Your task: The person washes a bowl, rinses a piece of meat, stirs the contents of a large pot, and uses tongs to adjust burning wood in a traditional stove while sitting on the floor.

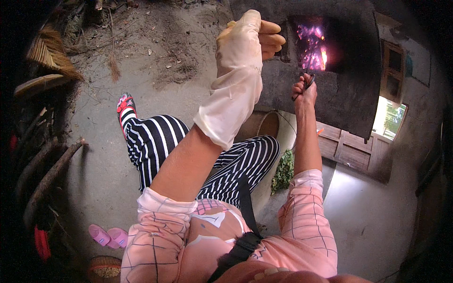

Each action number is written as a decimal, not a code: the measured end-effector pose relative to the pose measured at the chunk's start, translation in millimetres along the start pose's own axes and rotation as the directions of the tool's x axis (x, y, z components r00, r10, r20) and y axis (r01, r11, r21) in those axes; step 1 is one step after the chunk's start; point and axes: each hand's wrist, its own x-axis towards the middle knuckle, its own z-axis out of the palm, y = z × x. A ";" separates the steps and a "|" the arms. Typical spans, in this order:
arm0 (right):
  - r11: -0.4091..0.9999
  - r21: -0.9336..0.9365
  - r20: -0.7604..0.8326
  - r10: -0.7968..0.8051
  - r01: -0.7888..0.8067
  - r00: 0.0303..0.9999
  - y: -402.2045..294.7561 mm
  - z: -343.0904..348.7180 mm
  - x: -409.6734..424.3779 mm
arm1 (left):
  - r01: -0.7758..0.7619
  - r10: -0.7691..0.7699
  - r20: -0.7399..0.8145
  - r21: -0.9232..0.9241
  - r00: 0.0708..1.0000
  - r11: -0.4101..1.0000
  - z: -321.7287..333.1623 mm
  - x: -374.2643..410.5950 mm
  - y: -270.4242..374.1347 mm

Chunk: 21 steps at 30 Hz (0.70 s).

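My left hand (244, 42) wears a long, pale rubber glove with yellowish fingers. It is raised left of the stove opening, fingers pointing right, and no held thing shows; its palm is partly hidden. My bare right hand (305, 89) is closed around the looped handles of a dark metal scissor-like tool (311, 81), just below the opening. The tool's far end is hard to make out against the fire. Glowing embers and a small flame (323, 58) burn inside the dark stove (339, 95).
Branches (58, 169) and a straw broom (49, 53) lie at the left, near scattered debris. Pink slippers (108, 236) and a basket (105, 269) are at lower left. A round container (269, 123) and green leaves (283, 171) are beside my legs. A wooden door (345, 141) is at right.
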 end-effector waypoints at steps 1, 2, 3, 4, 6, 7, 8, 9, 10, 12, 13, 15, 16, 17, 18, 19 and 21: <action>0.999 -0.018 -0.083 -0.039 0.038 0.996 -0.8 0.3 -0.7 | -0.004 0.004 0.000 -0.011 1.000 1.000 0.2 0.5 1.0; 0.995 -0.088 -0.102 -0.054 0.045 0.993 2.5 2.3 -4.0 | -0.010 0.010 -0.003 -0.021 1.000 1.000 -0.4 1.1 2.2; 0.986 -0.157 -0.121 -0.072 0.052 0.990 6.1 3.0 -8.2 | -0.015 0.015 -0.005 -0.031 1.000 0.999 -1.0 1.5 3.3; 0.973 -0.225 -0.139 -0.091 0.058 0.986 10.8 3.0 -13.4 | -0.023 0.023 -0.001 -0.034 1.000 0.999 -1.7 1.6 4.2; 0.932 -0.350 -0.143 -0.152 0.094 0.978 22.8 8.1 -30.7 | -0.030 0.031 0.008 -0.038 0.999 0.999 -2.5 0.9 4.4; 0.907 -0.406 -0.139 -0.185 0.115 0.973 28.9 6.3 -33.9 | -0.025 0.025 0.007 -0.035 1.000 0.999 -2.1 0.4 3.8; 0.877 -0.461 -0.132 -0.218 0.135 0.967 33.5 4.9 -38.0 | -0.018 0.018 0.006 -0.033 1.000 0.999 -1.0 0.0 3.0; 0.822 -0.564 -0.178 -0.215 0.080 0.960 35.6 6.0 -44.6 | -0.011 0.012 0.005 -0.030 1.000 0.999 -0.3 -0.3 2.2; 0.800 -0.593 -0.162 -0.232 0.093 0.959 38.4 0.7 -45.7 | -0.005 0.005 0.004 -0.035 1.000 0.999 -0.8 -0.7 1.6; 0.752 -0.647 -0.132 -0.273 0.126 0.953 44.6 -16.7 -43.8 | 0.012 -0.011 0.012 -0.050 1.000 0.999 -0.7 -0.8 1.1; 0.747 -0.652 -0.116 -0.264 0.127 0.957 44.8 -25.1 -43.3 | 0.021 -0.021 0.009 -0.032 1.000 0.999 -0.1 -0.6 0.4; 0.722 -0.669 -0.097 -0.322 0.178 0.942 47.0 -20.0 -54.2 | 0.029 -0.029 -0.004 0.003 1.000 1.000 0.0 1.4 -0.2; 0.708 -0.676 -0.087 -0.350 0.203 0.933 48.0 -16.8 -61.3 | 0.027 -0.027 0.001 -0.008 1.000 1.000 0.1 2.4 -2.1; 0.743 -0.639 -0.082 -0.322 0.198 0.943 47.4 -9.2 -68.2 | 0.015 -0.015 0.002 -0.020 1.000 1.000 -1.2 4.2 -3.6; 0.778 -0.600 -0.082 -0.290 0.185 0.954 46.3 -2.7 -77.7 | 0.010 -0.009 0.002 -0.029 1.000 1.000 -1.6 4.5 -4.0; 0.811 -0.560 -0.078 -0.258 0.171 0.963 46.5 1.4 -85.1 | 0.007 -0.007 0.006 -0.023 1.000 1.000 -2.2 4.7 -4.1; 0.901 -0.409 -0.109 -0.204 0.143 0.973 49.1 0.6 -97.6 | 0.011 -0.010 0.019 -0.009 1.000 1.000 -1.7 2.1 -1.9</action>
